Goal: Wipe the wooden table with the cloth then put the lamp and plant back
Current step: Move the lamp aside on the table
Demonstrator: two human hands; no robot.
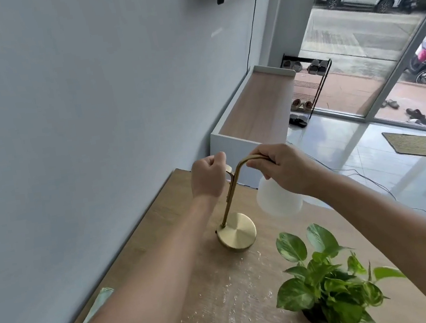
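Honestly, nothing's wiped yet: white dust still covers the table (146,242). Both hands grip the lamp (236,230), left hand (208,174) closed on its stem, right hand (284,167) closed around the arm. Plant (330,281) sits nearby, cloth (100,300) by the wall.

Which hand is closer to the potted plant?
The right hand, gripping the lamp arm above its white shade, up and behind the plant. The left hand holds the lamp's stem farther left, near the wall.
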